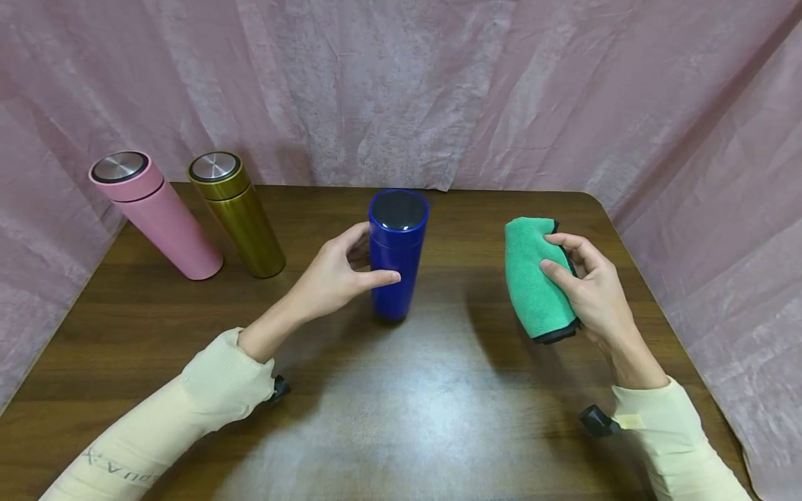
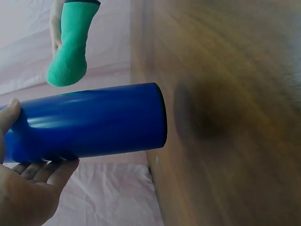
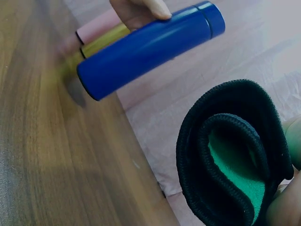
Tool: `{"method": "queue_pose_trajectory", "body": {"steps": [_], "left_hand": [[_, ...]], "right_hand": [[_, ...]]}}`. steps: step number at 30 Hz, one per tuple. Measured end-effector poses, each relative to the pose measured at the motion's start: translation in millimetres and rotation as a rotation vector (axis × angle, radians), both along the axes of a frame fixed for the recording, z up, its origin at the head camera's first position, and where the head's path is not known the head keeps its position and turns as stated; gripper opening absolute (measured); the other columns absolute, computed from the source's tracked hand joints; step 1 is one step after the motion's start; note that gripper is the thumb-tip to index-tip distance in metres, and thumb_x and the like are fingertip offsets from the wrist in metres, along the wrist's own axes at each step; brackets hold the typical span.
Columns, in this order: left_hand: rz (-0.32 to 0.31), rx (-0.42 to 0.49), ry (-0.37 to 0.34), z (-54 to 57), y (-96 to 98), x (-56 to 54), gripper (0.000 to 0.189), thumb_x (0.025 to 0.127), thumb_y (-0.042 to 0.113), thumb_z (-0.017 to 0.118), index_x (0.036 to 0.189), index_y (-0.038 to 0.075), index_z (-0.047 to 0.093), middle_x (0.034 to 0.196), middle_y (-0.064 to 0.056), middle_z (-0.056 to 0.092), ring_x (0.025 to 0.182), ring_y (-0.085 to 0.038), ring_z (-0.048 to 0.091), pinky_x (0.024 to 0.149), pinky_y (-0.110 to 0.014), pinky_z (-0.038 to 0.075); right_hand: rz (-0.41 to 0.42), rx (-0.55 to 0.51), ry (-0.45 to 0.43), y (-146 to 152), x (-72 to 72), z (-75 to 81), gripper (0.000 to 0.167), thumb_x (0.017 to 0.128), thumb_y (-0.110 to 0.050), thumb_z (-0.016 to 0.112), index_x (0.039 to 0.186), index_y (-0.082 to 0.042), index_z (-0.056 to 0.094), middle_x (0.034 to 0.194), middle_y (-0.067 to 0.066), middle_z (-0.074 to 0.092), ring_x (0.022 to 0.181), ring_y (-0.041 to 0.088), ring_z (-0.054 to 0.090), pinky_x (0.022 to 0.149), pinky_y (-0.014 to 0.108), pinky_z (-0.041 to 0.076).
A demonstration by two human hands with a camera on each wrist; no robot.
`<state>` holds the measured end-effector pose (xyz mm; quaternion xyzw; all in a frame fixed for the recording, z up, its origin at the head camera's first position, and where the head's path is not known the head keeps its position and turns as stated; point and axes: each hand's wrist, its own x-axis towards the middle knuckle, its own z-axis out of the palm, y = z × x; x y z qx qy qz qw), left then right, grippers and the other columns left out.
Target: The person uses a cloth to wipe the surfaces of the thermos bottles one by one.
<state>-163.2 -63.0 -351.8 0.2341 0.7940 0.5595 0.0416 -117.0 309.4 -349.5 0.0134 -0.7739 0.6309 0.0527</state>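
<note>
My left hand (image 1: 338,275) grips a blue thermos bottle (image 1: 396,257) with a dark lid, thumb across its near side and fingers behind it. In the left wrist view the bottle's base (image 2: 161,115) hangs a little above the wooden table, its shadow falling beside it. My right hand (image 1: 595,292) pinches a folded green cloth (image 1: 537,278) with black edging, held up over the table's right side. The right wrist view shows the rolled layers of the cloth (image 3: 225,141) from its end, with the blue bottle (image 3: 150,52) beyond it.
A pink bottle (image 1: 163,219) and a gold bottle (image 1: 241,219), both with silver-topped lids, stand upright at the back left of the wooden table (image 1: 401,417). Pink curtains (image 1: 388,90) hang behind the table and along its sides.
</note>
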Motion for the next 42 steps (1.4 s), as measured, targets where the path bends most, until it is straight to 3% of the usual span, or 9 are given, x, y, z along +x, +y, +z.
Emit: {"method": "queue_pose_trajectory", "body": {"steps": [9,15,21,30,35,42], "left_hand": [[-0.021,-0.002,-0.053,-6.2,-13.3,23.7,0.067,0.083,0.022,0.090,0.140,0.011,0.057,0.131,-0.003,0.068,0.122,-0.021,0.065,0.106,-0.040,0.052],[-0.057,0.027,-0.087,-10.4,-16.3,33.0,0.069,0.082,0.019,0.091,0.142,0.011,0.056,0.134,-0.003,0.066,0.123,-0.020,0.064,0.107,-0.039,0.051],[-0.055,0.032,-0.098,-13.0,-16.9,35.6,0.070,0.082,0.017,0.091,0.142,0.010,0.056,0.133,-0.004,0.067,0.122,-0.021,0.065,0.106,-0.039,0.052],[-0.056,0.031,-0.094,-16.5,-18.5,35.5,0.068,0.082,0.016,0.090,0.141,0.009,0.057,0.132,-0.004,0.067,0.122,-0.022,0.065,0.107,-0.041,0.051],[-0.086,0.041,-0.076,-20.1,-18.7,34.6,0.071,0.083,0.012,0.089,0.145,0.007,0.055,0.136,-0.005,0.066,0.125,-0.022,0.063,0.109,-0.039,0.049],[-0.113,0.068,-0.058,-26.1,-18.7,33.8,0.074,0.084,0.006,0.087,0.148,0.001,0.050,0.139,-0.012,0.063,0.127,-0.026,0.062,0.109,-0.039,0.049]], "right_hand": [[0.001,0.066,-0.027,-6,1.4,3.7,0.038,0.101,-0.017,0.069,0.138,-0.017,0.061,0.121,0.004,0.058,0.100,0.018,0.059,0.069,0.026,0.058],[0.025,0.082,0.005,-13,6.7,10.5,0.038,0.101,-0.014,0.069,0.138,-0.015,0.062,0.123,0.004,0.059,0.103,0.019,0.059,0.072,0.024,0.057],[0.115,0.128,0.126,-26,12.4,29.1,0.037,0.099,-0.006,0.069,0.136,-0.008,0.063,0.122,0.005,0.064,0.101,0.018,0.063,0.077,0.021,0.057],[0.273,0.235,0.330,-59,12.9,80.7,0.037,0.095,0.004,0.069,0.131,-0.005,0.068,0.118,0.009,0.069,0.095,0.022,0.064,0.078,0.022,0.055],[0.344,0.254,0.340,-75,9.1,93.6,0.038,0.096,0.003,0.068,0.132,-0.009,0.069,0.119,0.007,0.071,0.092,0.022,0.065,0.077,0.023,0.054],[0.442,0.306,0.310,-87,-1.4,92.5,0.036,0.100,-0.003,0.066,0.135,-0.011,0.068,0.125,0.005,0.069,0.100,0.022,0.064,0.079,0.024,0.054]]}}
